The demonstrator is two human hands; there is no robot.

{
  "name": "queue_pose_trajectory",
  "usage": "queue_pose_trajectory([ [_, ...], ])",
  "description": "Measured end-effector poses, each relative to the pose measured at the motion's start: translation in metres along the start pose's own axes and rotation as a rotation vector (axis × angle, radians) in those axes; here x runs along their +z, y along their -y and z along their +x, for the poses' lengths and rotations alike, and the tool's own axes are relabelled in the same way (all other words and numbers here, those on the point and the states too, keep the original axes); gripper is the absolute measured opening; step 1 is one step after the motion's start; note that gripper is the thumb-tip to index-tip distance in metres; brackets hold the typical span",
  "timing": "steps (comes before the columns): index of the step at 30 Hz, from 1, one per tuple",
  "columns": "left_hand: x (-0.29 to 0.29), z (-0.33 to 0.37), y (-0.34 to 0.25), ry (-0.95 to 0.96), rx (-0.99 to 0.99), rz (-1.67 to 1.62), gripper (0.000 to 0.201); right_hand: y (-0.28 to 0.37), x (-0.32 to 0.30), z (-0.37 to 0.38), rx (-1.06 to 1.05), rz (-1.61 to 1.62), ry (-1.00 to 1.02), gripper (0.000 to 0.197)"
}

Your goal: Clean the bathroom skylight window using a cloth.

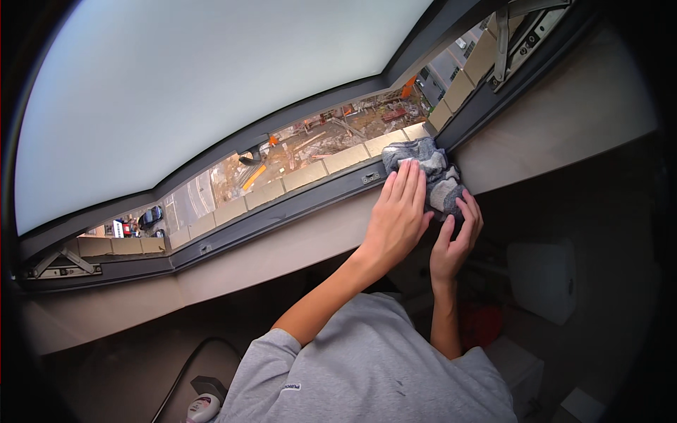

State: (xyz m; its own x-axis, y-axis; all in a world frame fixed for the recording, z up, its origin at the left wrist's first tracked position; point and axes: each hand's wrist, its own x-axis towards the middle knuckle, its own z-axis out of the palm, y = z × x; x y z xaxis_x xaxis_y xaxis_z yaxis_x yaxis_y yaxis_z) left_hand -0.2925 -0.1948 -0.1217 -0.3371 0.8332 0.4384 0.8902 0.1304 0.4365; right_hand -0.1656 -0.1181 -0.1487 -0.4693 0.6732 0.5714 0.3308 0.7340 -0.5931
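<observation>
A crumpled grey and white patterned cloth point(431, 163) lies bunched over the dark window frame point(296, 199) at its right corner and hangs over the inner sill edge. My left hand point(398, 211) rests on top of the cloth, its fingers stretched out flat and side by side. Lower and to the right, my right hand point(457, 243) has its fingers curled round the cloth's hanging end. The frame beneath the cloth is hidden.
The tilted window pane point(211, 92) is pushed outward above the opening. Metal hinge arms stand at the right point(502, 46) and left point(67, 266) ends. A pale sill point(282, 243) runs below the frame. At the lower left is a white bottle point(203, 407); a whitish container point(541, 282) stands at right.
</observation>
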Motion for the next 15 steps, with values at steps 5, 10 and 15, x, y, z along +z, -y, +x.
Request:
queue_pose_trajectory([
  [5,0.029,0.071,0.025,0.414,-0.08,0.048,0.057,-0.035,-0.04,-0.049,0.211,-0.06,0.016,0.029],
  [10,0.042,0.086,0.065,0.451,-0.151,-0.41,0.078,-0.078,-0.067,-0.086,0.441,-0.007,-0.054,0.029],
  [15,0.048,0.087,0.079,0.428,-0.209,-0.628,0.092,-0.096,-0.061,-0.103,0.634,0.18,-0.113,0.032],
])
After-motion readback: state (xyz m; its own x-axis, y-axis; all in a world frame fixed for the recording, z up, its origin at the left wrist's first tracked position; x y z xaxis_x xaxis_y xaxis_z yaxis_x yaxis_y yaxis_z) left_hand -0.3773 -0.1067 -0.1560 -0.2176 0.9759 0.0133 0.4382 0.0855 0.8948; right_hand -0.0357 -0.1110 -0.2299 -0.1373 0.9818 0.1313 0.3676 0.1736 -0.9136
